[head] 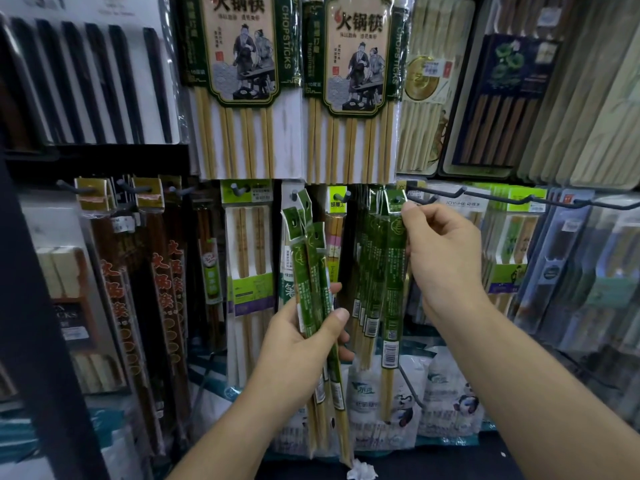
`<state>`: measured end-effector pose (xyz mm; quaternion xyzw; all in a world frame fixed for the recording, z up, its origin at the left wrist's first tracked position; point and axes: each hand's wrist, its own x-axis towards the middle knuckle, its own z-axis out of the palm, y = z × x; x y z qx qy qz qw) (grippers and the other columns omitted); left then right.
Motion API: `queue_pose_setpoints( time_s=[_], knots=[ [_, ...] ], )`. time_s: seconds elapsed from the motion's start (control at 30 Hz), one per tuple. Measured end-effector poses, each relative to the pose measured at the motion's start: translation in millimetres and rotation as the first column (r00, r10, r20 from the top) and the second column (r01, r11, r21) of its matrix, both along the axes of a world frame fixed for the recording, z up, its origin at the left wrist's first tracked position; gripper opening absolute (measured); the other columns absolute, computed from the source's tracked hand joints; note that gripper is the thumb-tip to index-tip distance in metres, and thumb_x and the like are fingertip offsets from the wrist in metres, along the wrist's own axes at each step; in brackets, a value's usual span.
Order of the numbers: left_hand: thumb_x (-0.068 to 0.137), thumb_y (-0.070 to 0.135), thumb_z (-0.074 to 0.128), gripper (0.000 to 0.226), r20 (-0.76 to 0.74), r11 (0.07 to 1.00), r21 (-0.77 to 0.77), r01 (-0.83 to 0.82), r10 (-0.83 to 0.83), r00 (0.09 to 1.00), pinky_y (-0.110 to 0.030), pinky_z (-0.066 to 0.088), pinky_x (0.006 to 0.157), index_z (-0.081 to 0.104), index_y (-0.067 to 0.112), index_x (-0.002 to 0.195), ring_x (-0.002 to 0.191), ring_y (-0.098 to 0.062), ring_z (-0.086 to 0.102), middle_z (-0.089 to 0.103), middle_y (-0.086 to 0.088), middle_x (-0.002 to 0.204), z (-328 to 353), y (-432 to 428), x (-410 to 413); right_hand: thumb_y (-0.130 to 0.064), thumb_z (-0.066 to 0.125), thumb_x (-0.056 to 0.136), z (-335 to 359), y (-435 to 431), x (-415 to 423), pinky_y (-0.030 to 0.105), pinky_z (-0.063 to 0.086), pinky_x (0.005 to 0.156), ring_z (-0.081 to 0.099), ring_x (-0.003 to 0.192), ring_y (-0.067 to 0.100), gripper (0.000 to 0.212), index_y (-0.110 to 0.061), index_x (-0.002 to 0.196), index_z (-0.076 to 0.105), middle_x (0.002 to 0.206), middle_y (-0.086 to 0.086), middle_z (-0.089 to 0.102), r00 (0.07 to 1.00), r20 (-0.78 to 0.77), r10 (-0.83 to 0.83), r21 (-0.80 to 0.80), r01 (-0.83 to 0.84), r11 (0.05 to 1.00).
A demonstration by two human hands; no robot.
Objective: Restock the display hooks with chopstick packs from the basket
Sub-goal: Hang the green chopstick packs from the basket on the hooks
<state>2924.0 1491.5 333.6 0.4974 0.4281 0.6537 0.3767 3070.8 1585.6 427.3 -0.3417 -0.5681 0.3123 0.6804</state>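
Observation:
My left hand (304, 336) grips a small bundle of narrow green chopstick packs (313, 268), upright, tops fanned out near a hook. My right hand (441, 252) pinches the top of one more green chopstick pack (394, 271) at its header hole, right at the tip of a dark display hook (420, 199). Several matching green packs (367, 258) hang just left of it, behind the held one. The basket is not in view.
Large hot-pot chopstick packs (239, 81) hang above. Red-lettered dark packs (166, 292) fill the left, boxed sets (498, 98) the upper right. A long bare hook (519, 199) juts out at the right. White bagged goods (433, 393) lie on the shelf below.

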Motion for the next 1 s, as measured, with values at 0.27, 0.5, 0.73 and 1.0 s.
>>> queue_pose_setpoints(
  time_s=[0.27,0.5,0.73,1.0],
  knots=[
    [0.091,0.016,0.075,0.029,-0.006,1.0,-0.013,-0.014,0.014,1.0,-0.022,0.059,0.065,0.067,0.027,0.116,0.066,-0.023,0.075,0.074,-0.003,0.073,3,-2,2,-0.031,0.068,0.096,-5,7,-2,0.019,0.036,0.047,0.04,0.05,0.005,0.033,-0.013,0.069,0.065,0.051,-0.013,0.045,0.997,0.057,-0.051,0.01,0.051,0.999],
    [0.082,0.008,0.082,0.018,0.006,0.998,0.043,-0.045,0.045,0.999,-0.021,0.059,0.061,0.068,0.01,0.093,0.066,-0.023,0.076,0.079,-0.008,0.08,8,-3,2,-0.028,0.066,0.097,-18,-3,-1,0.014,0.039,0.051,0.044,0.054,0.001,0.026,-0.015,0.075,0.065,0.055,-0.015,0.05,0.999,0.025,-0.047,0.019,0.047,0.999],
    [0.08,0.001,0.082,0.033,0.025,1.0,0.024,-0.004,0.003,1.0,-0.032,0.063,0.063,0.076,0.033,0.085,0.072,-0.025,0.077,0.079,-0.007,0.084,5,1,7,-0.021,0.07,0.095,-21,-41,-11,0.016,0.051,0.065,0.064,0.072,0.001,0.014,-0.028,0.085,0.076,0.078,-0.006,0.073,0.939,0.23,0.255,0.084,-0.28,0.956],
    [0.086,0.024,0.077,0.013,-0.045,0.992,0.097,-0.081,0.085,0.995,-0.016,0.057,0.072,0.072,0.036,0.086,0.089,-0.009,0.076,0.079,0.005,0.091,-4,3,5,-0.019,0.066,0.097,-9,-38,-4,0.019,0.048,0.056,0.054,0.061,0.006,0.021,-0.024,0.078,0.073,0.066,-0.002,0.06,0.975,0.157,0.155,0.027,-0.161,0.987]
  ],
)
